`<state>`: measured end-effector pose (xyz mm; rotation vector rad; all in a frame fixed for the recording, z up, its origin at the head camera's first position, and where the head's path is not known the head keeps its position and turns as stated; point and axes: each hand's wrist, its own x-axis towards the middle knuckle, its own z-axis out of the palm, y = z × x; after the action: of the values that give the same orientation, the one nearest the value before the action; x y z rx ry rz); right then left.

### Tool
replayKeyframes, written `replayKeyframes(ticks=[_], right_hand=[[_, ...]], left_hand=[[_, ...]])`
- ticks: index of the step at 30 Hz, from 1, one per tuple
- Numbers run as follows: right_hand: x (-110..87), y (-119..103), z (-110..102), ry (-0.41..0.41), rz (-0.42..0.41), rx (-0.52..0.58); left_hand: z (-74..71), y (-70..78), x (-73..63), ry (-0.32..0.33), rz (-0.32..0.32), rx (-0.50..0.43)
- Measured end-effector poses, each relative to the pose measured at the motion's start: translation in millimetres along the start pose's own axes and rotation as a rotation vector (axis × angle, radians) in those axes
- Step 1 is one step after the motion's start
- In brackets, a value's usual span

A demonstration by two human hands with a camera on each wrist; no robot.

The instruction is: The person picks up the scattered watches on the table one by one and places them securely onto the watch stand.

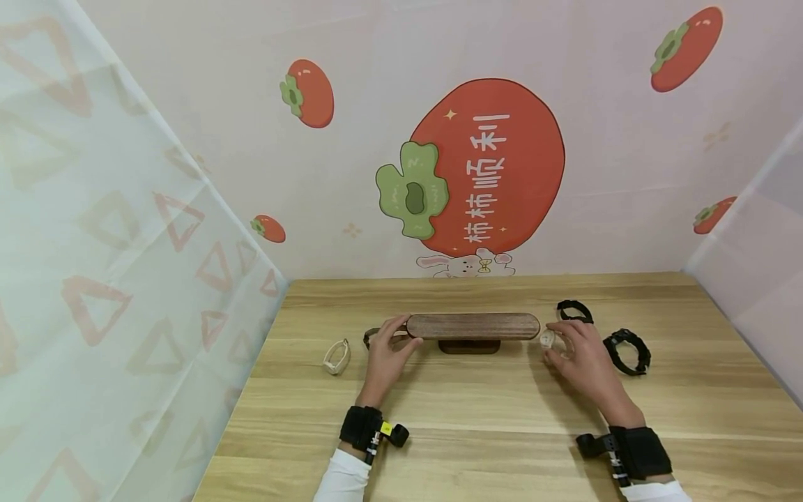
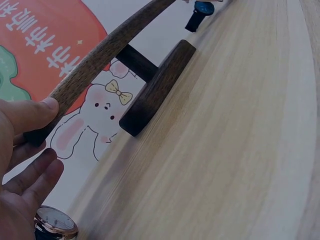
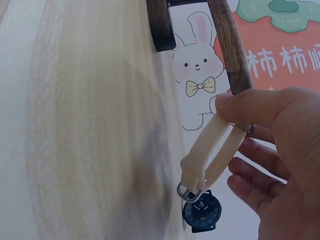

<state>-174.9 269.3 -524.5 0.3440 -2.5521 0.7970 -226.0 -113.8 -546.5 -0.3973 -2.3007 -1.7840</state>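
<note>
A dark wooden watch stand (image 1: 473, 326) rises on a short post from a flat base (image 1: 469, 347). My left hand (image 1: 387, 355) pinches the left end of its bar, thumb on the near side in the left wrist view. At the opposite end, my right hand (image 1: 583, 352) holds a cream-strapped watch (image 1: 547, 339) between thumb and fingers. Its closed strap loop (image 3: 205, 145) and silver buckle hang below the thumb in the right wrist view, right at the bar's end. Below my left fingers sits a dark-strapped watch with a rose-gold case (image 2: 56, 220), partly hidden by that hand in the head view.
A white watch (image 1: 337, 358) stands on the wooden table (image 1: 464, 432) at the left. Two black watches lie right of the stand, one farther back (image 1: 574, 310) and a bulkier one (image 1: 629, 351) beside my right hand. A printed backdrop (image 1: 351, 174) closes off the rear.
</note>
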Motion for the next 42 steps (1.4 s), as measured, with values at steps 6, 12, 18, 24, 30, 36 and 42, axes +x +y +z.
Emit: replayKeyframes(ticks=[6, 12, 18, 24, 30, 36, 42], right_hand=[[-0.1, 1, -2, 0.012, 0.020, 0.003], [-0.1, 2, -6, 0.003, 0.024, 0.010], [0.2, 0, -9, -0.013, 0.038, 0.024], [0.8, 1, -10, -0.015, 0.045, 0.031], [3.6, 1, -9, 0.003, 0.019, 0.038], [7.9, -1, -8, 0.020, -0.014, 0.060], [10.3, -2, -7, 0.021, -0.029, 0.062]], left_hand=[[0.5, 0.1, -0.5, 0.001, -0.005, -0.004], [0.6, 0.7, -0.6, -0.004, -0.010, -0.006], [0.4, 0.7, 0.1, -0.003, -0.006, -0.010], [0.5, 0.3, -0.1, 0.001, -0.009, -0.011], [1.0, 0.6, -2.2, 0.005, -0.028, -0.021], [0.6, 1.8, -1.9, 0.005, -0.038, -0.023], [0.3, 1.6, -0.6, -0.006, -0.047, -0.021]])
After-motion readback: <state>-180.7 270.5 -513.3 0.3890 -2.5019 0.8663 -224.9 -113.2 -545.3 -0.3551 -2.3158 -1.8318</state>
